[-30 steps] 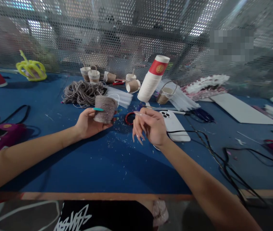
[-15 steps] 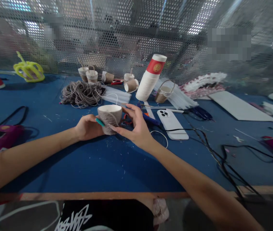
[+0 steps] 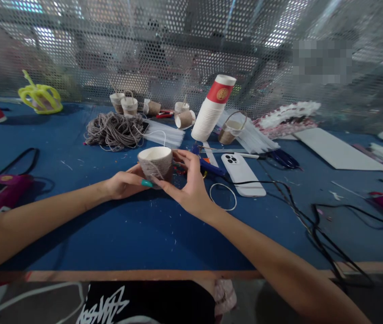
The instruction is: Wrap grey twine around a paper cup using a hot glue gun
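Observation:
Between my hands is a white paper cup [image 3: 156, 163] wound with grey cord, its open mouth tilted toward me. My left hand [image 3: 127, 182] grips its lower left side, the thumb with a long teal nail lying near the base. My right hand [image 3: 191, 184] wraps the right side, thumb low at the front and fingers behind the rim. A strand of the cord slants across the cup's front. Behind it lies a heap of grey cord [image 3: 113, 130]. A blue-handled tool [image 3: 212, 167], partly hidden, rests beyond my right fingers.
A leaning stack of paper cups [image 3: 212, 110] stands behind. Right of my hand lie a white phone [image 3: 243, 175], a white loop [image 3: 223, 196] and black cables [image 3: 289, 200]. Purple glue guns [image 3: 11, 191] sit at both sides. Small cord-wrapped baskets [image 3: 129, 106] line the back, near a yellow basket [image 3: 41, 98].
My left thumb has slid down and right along the cup toward its base. The cup has turned and tilted slightly, and my right fingers have shifted a little around the rim.

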`<state>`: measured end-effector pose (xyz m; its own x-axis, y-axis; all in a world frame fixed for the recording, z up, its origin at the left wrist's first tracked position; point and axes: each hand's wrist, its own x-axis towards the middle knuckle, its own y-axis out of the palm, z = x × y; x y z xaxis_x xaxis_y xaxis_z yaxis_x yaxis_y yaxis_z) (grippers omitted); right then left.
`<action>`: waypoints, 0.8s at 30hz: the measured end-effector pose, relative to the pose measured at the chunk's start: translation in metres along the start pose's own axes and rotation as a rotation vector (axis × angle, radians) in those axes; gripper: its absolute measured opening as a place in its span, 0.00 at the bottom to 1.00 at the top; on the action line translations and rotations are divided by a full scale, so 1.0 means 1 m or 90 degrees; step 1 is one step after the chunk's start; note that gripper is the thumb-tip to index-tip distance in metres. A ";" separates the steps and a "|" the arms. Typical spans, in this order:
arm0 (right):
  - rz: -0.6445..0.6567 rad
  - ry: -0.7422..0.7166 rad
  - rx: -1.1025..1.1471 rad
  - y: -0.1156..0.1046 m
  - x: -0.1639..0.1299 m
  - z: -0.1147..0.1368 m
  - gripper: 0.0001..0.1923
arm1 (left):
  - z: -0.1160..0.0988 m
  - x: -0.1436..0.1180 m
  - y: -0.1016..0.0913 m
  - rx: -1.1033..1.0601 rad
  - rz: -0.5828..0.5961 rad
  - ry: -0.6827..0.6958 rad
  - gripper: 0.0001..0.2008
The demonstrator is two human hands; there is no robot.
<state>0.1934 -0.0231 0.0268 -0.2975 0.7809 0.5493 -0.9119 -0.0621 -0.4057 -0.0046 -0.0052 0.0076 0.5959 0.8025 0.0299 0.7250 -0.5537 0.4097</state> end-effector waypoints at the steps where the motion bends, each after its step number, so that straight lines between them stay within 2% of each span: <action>1: -0.002 0.001 -0.007 0.001 -0.001 0.001 0.34 | 0.000 -0.001 0.000 0.009 0.002 0.000 0.31; 9: -0.023 -0.012 -0.024 0.003 -0.003 -0.001 0.36 | 0.003 -0.001 -0.006 -0.012 0.015 -0.008 0.29; 14: -0.064 -0.019 -0.052 0.009 -0.007 -0.002 0.37 | 0.006 -0.001 -0.005 0.007 -0.006 0.014 0.45; 16: -0.078 -0.017 -0.069 0.011 -0.009 -0.002 0.37 | 0.005 -0.001 -0.001 0.018 -0.008 0.027 0.49; 18: -0.081 -0.022 -0.084 0.014 -0.011 -0.003 0.37 | 0.005 -0.001 0.002 0.041 -0.029 0.044 0.49; 24: -0.060 -0.065 -0.124 0.023 -0.019 -0.006 0.38 | 0.009 0.002 0.008 0.134 -0.158 0.141 0.49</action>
<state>0.1798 -0.0354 0.0030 -0.2497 0.7095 0.6591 -0.8685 0.1370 -0.4764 0.0052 -0.0100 0.0030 0.3216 0.9334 0.1593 0.9064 -0.3521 0.2334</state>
